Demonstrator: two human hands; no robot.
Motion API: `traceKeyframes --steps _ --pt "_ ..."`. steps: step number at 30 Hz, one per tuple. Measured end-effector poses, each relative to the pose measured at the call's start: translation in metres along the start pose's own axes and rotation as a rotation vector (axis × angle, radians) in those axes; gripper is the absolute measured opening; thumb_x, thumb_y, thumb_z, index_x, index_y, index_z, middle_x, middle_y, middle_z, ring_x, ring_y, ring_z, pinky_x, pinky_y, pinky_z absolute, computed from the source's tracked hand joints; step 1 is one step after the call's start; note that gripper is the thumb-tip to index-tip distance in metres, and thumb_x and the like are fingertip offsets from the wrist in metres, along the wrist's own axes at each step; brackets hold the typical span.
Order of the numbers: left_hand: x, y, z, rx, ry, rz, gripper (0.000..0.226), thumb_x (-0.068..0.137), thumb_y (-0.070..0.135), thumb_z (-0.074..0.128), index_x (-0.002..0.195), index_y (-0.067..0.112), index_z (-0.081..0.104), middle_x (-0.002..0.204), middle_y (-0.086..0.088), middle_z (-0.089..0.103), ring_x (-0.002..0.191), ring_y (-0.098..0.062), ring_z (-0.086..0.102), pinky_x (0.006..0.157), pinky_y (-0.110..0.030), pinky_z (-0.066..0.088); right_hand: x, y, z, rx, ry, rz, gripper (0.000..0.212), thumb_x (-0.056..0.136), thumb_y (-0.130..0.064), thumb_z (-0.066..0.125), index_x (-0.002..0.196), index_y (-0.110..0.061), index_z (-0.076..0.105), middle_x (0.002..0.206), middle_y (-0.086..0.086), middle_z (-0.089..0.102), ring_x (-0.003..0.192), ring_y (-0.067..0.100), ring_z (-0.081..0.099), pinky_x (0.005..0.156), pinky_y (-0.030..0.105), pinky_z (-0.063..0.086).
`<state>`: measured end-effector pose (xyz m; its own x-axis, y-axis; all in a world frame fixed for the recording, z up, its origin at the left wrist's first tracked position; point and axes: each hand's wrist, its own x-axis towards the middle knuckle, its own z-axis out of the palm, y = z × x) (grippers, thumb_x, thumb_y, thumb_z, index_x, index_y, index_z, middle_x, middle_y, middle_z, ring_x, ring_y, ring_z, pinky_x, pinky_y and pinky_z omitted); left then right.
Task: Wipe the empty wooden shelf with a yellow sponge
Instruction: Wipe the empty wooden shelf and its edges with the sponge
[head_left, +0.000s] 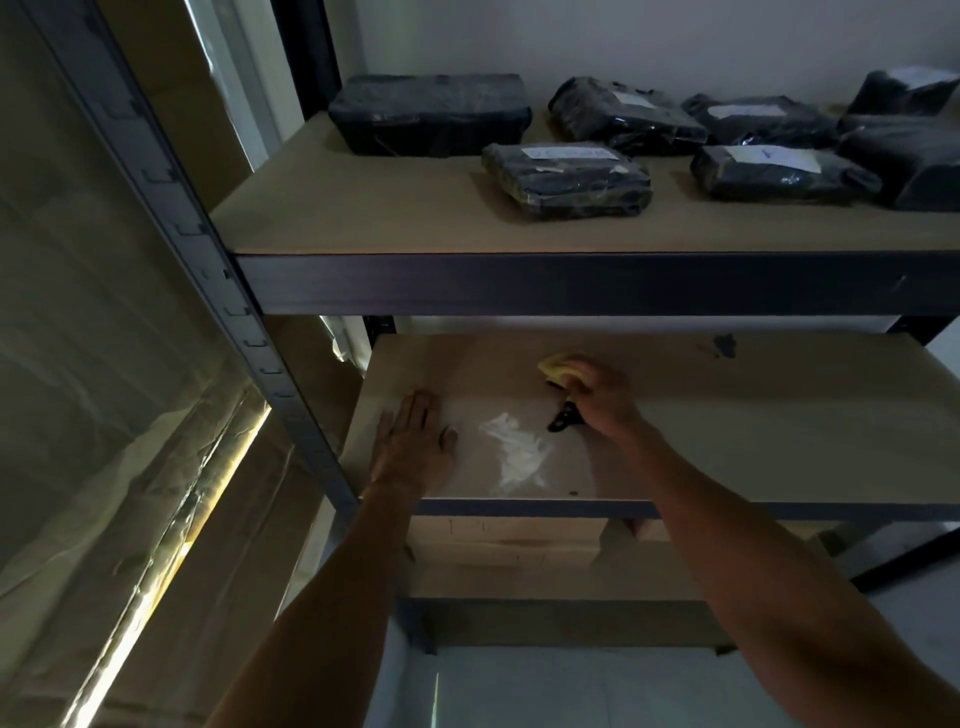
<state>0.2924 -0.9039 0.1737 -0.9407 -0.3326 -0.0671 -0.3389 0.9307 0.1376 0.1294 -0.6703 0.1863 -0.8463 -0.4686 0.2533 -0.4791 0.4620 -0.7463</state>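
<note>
Left hand (413, 447) flat-fingered near the front edge of the bare brown wooden shelf (779, 415), right hand (602, 395) gripping a squashed yellow sponge (558, 366) mid-wipe, chalky white smear (519, 454) probably next.

- Sponge (558, 368): yellow.
- Shelf (727, 441): pale brown wood, with a white smear (517, 457) and a dark stain (724, 345).
- Frame (571, 285): dark grey.
- Parcels (566, 179): black, white labels.

Dim, greenish light is filling the room. A bright yellow strip (199, 519) is glaring along the plastic sheeting (104, 338). The wooden shelf (779, 415) is sitting in shade. The metal post (171, 182) is bowing with wide-angle distortion, and details are looking soft.
</note>
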Motion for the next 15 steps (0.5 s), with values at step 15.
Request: traceKeyframes --steps 15 --pt "-0.022 -0.004 0.001 -0.015 0.005 0.039 0.063 0.107 0.045 0.014 0.161 0.018 -0.001 0.17 0.0 -0.003 0.155 -0.015 -0.005 0.126 -0.044 0.0 -0.008 -0.028 0.029 0.221 -0.287 0.055 0.023 0.096 -0.01 0.056 0.114 -0.017 0.068 0.124 -0.001 0.066 0.11 0.003 0.063 0.102 0.029 0.048"
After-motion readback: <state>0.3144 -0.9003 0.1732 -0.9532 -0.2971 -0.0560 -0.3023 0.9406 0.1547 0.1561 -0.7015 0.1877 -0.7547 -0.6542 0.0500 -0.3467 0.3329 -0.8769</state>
